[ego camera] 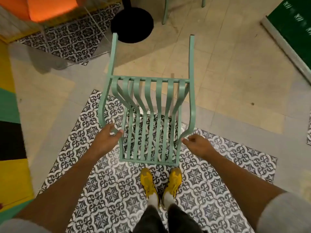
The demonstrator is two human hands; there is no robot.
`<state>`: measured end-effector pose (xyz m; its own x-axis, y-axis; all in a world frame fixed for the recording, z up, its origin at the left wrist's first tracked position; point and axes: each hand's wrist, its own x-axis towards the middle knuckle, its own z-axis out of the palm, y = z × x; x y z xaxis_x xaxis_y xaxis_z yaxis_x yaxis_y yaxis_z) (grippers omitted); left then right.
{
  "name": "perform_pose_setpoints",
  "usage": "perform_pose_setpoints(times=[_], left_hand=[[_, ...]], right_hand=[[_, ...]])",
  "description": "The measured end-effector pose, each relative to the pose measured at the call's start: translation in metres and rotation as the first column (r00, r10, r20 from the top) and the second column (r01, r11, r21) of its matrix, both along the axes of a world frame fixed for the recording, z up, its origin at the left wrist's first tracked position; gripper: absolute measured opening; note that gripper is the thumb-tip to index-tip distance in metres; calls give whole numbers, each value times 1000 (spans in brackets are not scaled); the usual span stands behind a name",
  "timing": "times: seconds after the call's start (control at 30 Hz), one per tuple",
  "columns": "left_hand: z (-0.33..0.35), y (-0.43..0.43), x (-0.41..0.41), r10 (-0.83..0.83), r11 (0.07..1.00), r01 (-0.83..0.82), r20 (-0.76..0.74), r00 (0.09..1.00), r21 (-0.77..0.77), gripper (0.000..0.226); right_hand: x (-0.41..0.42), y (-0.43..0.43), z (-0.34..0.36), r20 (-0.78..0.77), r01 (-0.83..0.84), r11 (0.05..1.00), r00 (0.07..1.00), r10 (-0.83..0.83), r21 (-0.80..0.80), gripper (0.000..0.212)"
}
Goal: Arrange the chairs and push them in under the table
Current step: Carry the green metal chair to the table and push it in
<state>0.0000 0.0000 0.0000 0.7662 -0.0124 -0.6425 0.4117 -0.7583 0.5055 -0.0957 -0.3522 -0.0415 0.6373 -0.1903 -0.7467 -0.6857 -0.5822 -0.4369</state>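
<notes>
A person stands over a mint-green slatted metal chair (149,118), seen from above on a panel of black-and-white patterned tile (210,174), and readies it for the table whose black round pedestal base (132,25) sits just beyond.

The left hand (107,137) curls loosely around the end of the chair's left arm, fingers bent and touching the metal; whether the grip is firm cannot be told. The right hand (195,143) sits just beside the end of the right arm, fingers half curled, and it is unclear whether it has hold of anything. The chair appears tipped toward the person, its front legs reaching toward the pedestal, one leg close beside the base.

The risks, as a judgement: with one side held lightly or not at all, the frame could swing or drop and clatter on hard tile; pushed forward as it stands, a leg could strike the pedestal; the near edge of the seat hangs just above the yellow shoes (161,182).

The chair is painted metal, smooth, its flat curved slats sweeping from back into seat, its tubular arms bending in an S. The floor mixes glossy ornamental tile with plain beige squares.
</notes>
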Motion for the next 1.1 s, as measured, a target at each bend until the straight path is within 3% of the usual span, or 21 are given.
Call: perform_pose_setpoints(times=[0.17, 0.37, 0.47, 0.6, 0.7, 0.9, 1.1], left_hand=[[-88, 26, 40, 237, 972, -237, -14, 971, 5, 71], [-175, 60, 81, 498, 863, -505, 152, 854, 6, 73], [-219, 74, 88, 549, 836, -543, 116, 828, -80, 44], [-254, 83, 111, 730, 680, -711, 77, 679, -180, 19], [-254, 86, 127, 721, 690, -710, 45, 691, -142, 19], [-219, 72, 139, 701, 713, -692, 87, 708, -112, 21], [-149, 62, 156, 711, 700, -684, 110, 695, -205, 16]], right_hand=[[20, -6, -77, 11, 292, 956, 956, -292, 14, 67], [36, -6, -157, 61, 566, 823, 820, -569, 57, 57], [43, -4, -189, 74, 659, 749, 745, -663, 72, 54], [53, 1, -217, 54, 735, 674, 672, -739, 70, 44], [64, 3, -215, 84, 782, 616, 610, -788, 95, 30], [91, -16, -175, 161, 795, 603, 588, -793, 67, 19], [115, -22, -110, 239, 846, 526, 495, -836, 86, 13]])
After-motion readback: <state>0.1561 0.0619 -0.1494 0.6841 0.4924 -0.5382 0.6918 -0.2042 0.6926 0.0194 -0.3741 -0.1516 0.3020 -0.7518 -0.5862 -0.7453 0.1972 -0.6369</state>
